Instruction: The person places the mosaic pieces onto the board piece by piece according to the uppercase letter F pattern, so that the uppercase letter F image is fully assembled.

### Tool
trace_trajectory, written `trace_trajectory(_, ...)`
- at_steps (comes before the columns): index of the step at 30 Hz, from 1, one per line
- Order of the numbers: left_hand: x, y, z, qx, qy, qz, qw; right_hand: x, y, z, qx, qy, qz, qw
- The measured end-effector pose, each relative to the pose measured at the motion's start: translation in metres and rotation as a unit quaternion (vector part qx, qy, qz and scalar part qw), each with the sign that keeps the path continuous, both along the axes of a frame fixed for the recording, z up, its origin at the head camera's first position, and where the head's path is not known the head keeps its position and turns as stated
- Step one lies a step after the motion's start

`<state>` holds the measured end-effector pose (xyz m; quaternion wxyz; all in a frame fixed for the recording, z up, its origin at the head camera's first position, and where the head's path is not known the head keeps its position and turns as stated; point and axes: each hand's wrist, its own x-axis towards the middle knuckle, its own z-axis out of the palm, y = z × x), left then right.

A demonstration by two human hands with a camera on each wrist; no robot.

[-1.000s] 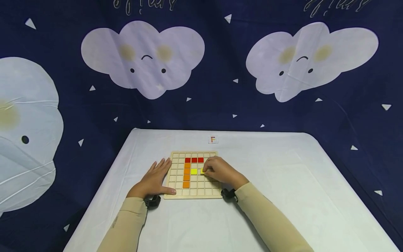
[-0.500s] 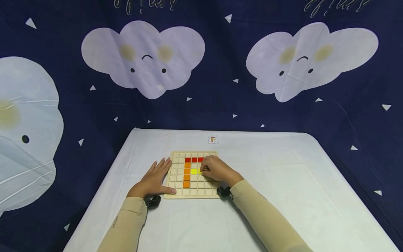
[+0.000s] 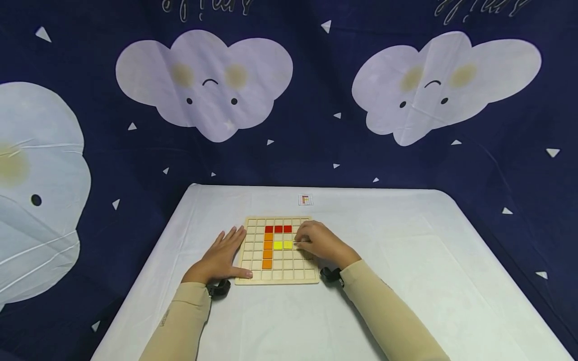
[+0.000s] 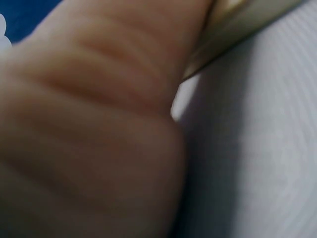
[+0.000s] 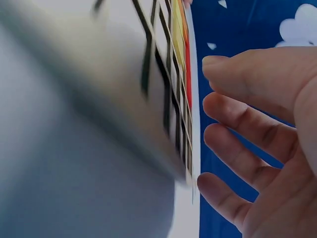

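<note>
A pale wooden grid board (image 3: 253, 281) lies on the white table. Three red tiles (image 3: 278, 229) form a row near its far side, with a column of orange tiles (image 3: 268, 254) below the left one. Two yellow tiles (image 3: 283, 245) sit side by side, right of the column. My left hand (image 3: 220, 258), fingers spread, rests at the board's left edge with the thumb over its near corner. Just right of the yellow tiles is my right hand (image 3: 321, 241); in the right wrist view its fingers (image 5: 233, 146) are loosely bent, apart, and hold nothing.
A small printed card (image 3: 305, 200) with a coloured grid pattern lies beyond the board. Behind the table (image 3: 406, 215) hangs a dark blue cloth (image 3: 316, 150) with white clouds. Each wrist wears a black band-mounted device (image 3: 219, 289).
The right hand moved left with a yellow tile, set it in the cell beside the first yellow tile, then let go and drew back to the right. The left hand stayed still.
</note>
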<state>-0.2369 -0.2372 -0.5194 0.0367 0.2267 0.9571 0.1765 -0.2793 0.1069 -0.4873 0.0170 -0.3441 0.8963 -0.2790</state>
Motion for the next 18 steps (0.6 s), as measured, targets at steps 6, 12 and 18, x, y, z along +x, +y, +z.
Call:
trace_trajectory(6,-0.003,-0.003,-0.003,0.003,-0.003,0.002,1.0000,-0.005,0.042,0.004,-0.018,0.024,-0.047,0.9985)
trace_trajectory(12,-0.002,-0.009,-0.004,0.050,-0.007,0.017,0.9986,-0.012,0.096,0.014,-0.041,0.039,-0.091,0.9942)
trace_trajectory(18,-0.003,-0.018,0.001,0.123,-0.042,0.053,0.9902,-0.014,0.134,0.025,-0.016,0.033,-0.140,0.9895)
